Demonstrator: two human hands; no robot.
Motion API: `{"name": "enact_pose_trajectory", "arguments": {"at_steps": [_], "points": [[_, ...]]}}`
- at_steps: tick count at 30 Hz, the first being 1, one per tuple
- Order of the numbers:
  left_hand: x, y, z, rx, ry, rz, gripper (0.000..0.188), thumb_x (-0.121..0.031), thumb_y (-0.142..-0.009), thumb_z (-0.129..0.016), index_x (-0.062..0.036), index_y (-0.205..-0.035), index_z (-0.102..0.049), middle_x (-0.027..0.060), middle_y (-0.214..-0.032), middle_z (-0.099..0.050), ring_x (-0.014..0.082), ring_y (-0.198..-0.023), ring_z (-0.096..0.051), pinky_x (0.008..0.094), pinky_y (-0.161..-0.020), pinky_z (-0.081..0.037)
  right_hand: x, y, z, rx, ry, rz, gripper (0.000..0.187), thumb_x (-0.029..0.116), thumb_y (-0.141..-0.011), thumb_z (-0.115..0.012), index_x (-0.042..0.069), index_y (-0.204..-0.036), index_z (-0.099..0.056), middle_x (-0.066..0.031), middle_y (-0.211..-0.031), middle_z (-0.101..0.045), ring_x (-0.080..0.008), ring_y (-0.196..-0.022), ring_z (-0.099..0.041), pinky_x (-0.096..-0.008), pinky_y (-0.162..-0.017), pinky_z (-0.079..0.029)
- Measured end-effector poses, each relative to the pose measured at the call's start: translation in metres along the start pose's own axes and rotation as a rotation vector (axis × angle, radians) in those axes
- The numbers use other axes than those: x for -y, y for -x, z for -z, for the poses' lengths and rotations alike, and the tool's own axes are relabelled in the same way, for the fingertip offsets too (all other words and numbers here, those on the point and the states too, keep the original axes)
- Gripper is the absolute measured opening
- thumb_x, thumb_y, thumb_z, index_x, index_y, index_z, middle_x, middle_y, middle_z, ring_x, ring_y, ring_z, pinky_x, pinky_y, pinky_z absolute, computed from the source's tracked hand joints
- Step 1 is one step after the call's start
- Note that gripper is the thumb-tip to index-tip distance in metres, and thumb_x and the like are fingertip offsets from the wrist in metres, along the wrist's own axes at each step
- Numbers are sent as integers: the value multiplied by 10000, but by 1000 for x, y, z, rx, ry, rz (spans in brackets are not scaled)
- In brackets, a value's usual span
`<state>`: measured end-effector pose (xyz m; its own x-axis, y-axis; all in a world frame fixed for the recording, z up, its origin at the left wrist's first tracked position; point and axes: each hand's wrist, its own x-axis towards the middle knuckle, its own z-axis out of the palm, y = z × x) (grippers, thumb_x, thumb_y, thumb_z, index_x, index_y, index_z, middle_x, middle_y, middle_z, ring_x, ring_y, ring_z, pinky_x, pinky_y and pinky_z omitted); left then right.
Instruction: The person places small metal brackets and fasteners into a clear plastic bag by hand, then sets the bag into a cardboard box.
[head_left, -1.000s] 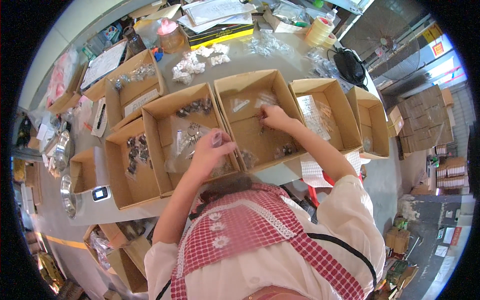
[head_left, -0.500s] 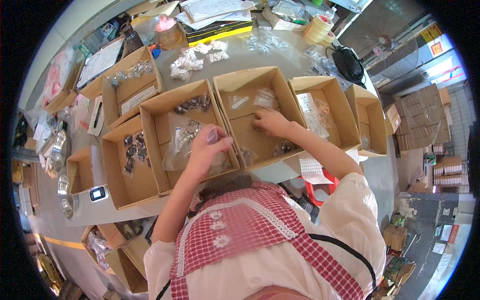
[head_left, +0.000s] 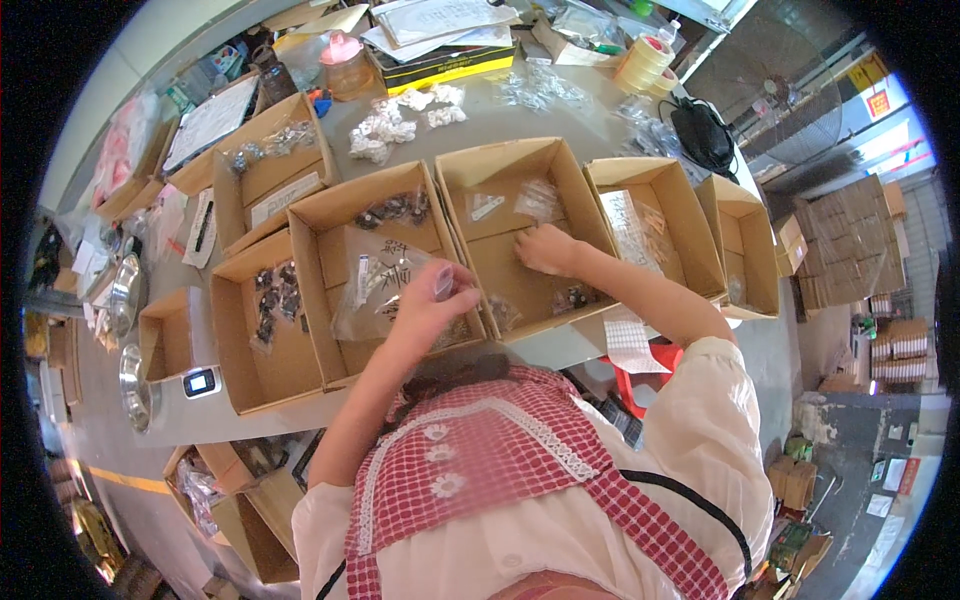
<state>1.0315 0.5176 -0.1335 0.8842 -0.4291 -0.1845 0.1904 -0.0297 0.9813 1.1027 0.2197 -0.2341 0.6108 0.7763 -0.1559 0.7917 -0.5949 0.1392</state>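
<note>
My left hand (head_left: 432, 302) is raised over the edge between two open cardboard boxes. A small clear plastic bag (head_left: 443, 281) is pinched between its thumb and fingers. Below that hand, a large clear bag with dark handwriting (head_left: 385, 275) lies in the left box (head_left: 320, 250), along with several small dark packets (head_left: 395, 208). My right hand (head_left: 548, 250) reaches into the box on the right (head_left: 485, 165), its fingers curled down near the bottom. Whatever its fingertips grip is hidden. Small clear packets (head_left: 538, 200) and a white strip packet (head_left: 487, 207) lie beyond it.
More cardboard boxes flank these two, one with dark packets (head_left: 280, 300) and one with a printed sheet (head_left: 625, 230). Farther back lie white pieces (head_left: 385, 130), metal parts (head_left: 540, 87), tape rolls (head_left: 643, 65) and a pink-lidded jug (head_left: 345, 65). Steel bowls (head_left: 133, 390) stand left.
The whole view has shifted slightly. My left fingers have changed their hold a little on the small clear bag. My right hand stays low in its box.
</note>
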Motion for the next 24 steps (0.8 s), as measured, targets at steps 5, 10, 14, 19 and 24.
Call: {"name": "enact_pose_trajectory", "arguments": {"at_steps": [5, 10, 14, 19, 24], "points": [[-2, 4, -2, 21, 32, 16, 268, -111, -861, -727, -14, -1076, -600, 21, -918, -619, 114, -841, -600, 272, -770, -496, 6, -2, 0, 62, 76, -93, 168, 169, -847, -567, 30, -827, -661, -128, -825, -653, -286, -733, -679, -415, -560, -528], [5, 2, -8, -10, 44, -13, 253, -105, -843, -732, -7, -1044, -613, 20, -903, -633, 89, -825, -601, 256, -727, -496, 20, -16, -8, 276, 320, -177, 159, 190, -846, -588, 54, -859, -668, -122, -867, -674, -274, -763, -693, -401, -581, -530], [-2, 5, -15, 1, 42, -55, 233, -102, -837, -732, -11, -1021, -622, 16, -874, -631, 89, -804, -590, 255, -713, -492, 2, -19, 8, 165, -10, -338, 181, 144, -884, -562, 31, -934, -695, -120, -904, -697, -252, -775, -695, -391, -619, -541], [-14, 11, -6, -9, -175, -64, 138, -88, -817, -737, -17, -895, -649, 2, -814, -633, 94, -794, -601, 257, -713, -489, 24, -16, 103, -380, -943, -501, 209, 125, -917, -592, -11, -1050, -677, -93, -898, -712, -253, -780, -690, -366, -724, -551], [-10, 5, -19, 15, -42, -97, 134, -91, -792, -756, -22, -865, -668, 5, -810, -647, 93, -772, -591, 263, -711, -475, 67, -3, 173, -643, -1610, -306, 179, 61, -935, -630, -26, -1090, -654, -35, -968, -662, -111, -903, -631, -269, -833, -502]]}}
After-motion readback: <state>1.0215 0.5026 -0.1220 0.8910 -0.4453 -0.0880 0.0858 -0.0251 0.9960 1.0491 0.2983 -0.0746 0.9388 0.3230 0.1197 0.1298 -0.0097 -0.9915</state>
